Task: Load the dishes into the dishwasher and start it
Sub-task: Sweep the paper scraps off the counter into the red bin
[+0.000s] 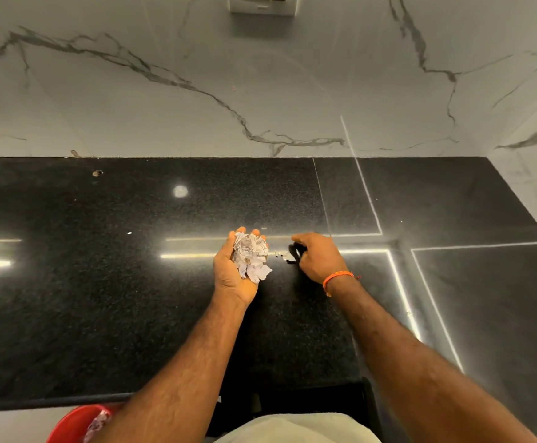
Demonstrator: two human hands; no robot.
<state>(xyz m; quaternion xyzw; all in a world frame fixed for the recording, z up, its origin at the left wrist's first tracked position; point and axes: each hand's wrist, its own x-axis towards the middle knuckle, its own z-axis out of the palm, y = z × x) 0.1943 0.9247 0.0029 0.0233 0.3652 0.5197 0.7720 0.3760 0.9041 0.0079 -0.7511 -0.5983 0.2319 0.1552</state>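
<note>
No dishes or dishwasher show, so loading looks unstarted. My left hand (233, 270) cups crumpled paper scraps (252, 257); just right of them, my right hand (316, 255) pinches at loose bits (282, 254) on the black counter (101, 282). A red bin (78, 423) sits below.

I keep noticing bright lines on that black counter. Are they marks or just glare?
Head view: glare, most likely; straight light strips and a round spot mirror off the polished black counter. The right hand looks slightly motion-blurred beside small paper scraps; wide-angle lens bends the edges.
</note>
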